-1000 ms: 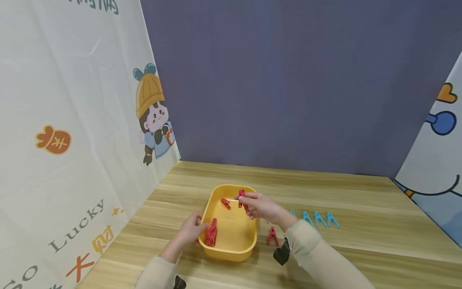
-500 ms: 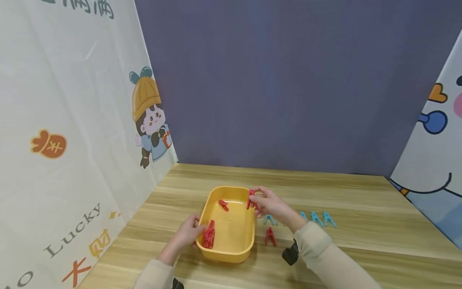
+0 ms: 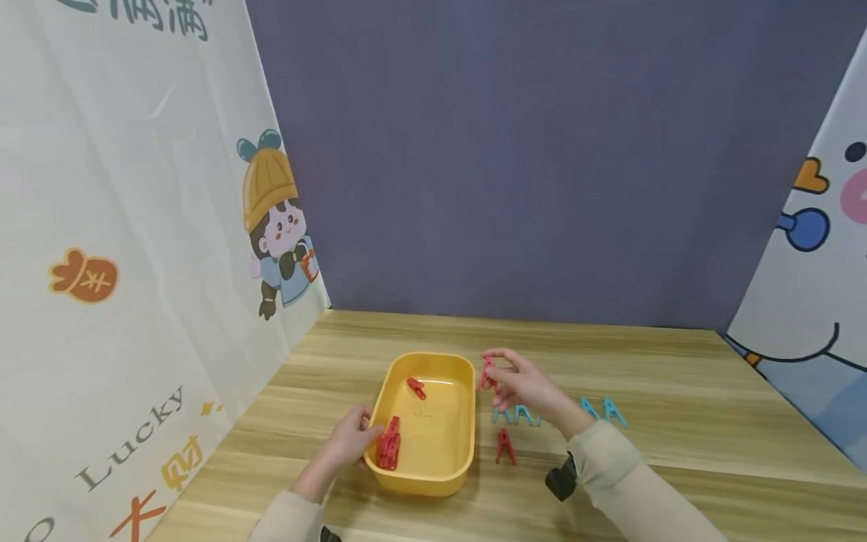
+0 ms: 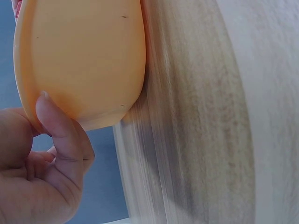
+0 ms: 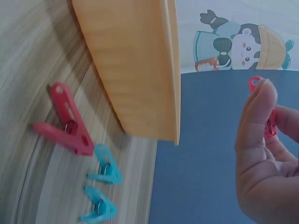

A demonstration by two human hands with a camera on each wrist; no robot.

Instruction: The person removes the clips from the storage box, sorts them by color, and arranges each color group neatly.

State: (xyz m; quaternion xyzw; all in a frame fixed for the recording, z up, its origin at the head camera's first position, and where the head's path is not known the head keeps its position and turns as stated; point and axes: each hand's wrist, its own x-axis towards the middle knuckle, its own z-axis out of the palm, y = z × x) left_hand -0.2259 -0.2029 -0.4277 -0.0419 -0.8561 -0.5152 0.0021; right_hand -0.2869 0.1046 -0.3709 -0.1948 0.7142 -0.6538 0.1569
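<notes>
A yellow plastic tub (image 3: 439, 482) sits on the wooden table. My left hand (image 3: 352, 436) grips its left rim, thumb over the edge; the left wrist view shows fingers against the tub's wall. Inside lie several red clothespins (image 3: 389, 446) bunched at the near left and a single red clothespin (image 3: 416, 388) farther back. Just right of the far rim, above the table, my right hand (image 3: 531, 388) pinches another red clothespin (image 3: 486, 373); fingers partly hide it in the right wrist view. One more red clothespin (image 5: 67, 122) stands on the table beside the tub.
Blue clothespins (image 3: 612, 412) stand in a row right of the tub, some hidden behind my right hand and forearm. A dark blue backdrop (image 3: 515, 165) rises behind the wooden table (image 3: 664, 467). A printed white sheet (image 3: 156, 248) borders the left side.
My right hand has moved from over the tub to the right, past its rim, with the red clothespin still pinched. My left hand stays on the tub. The view has shifted slightly.
</notes>
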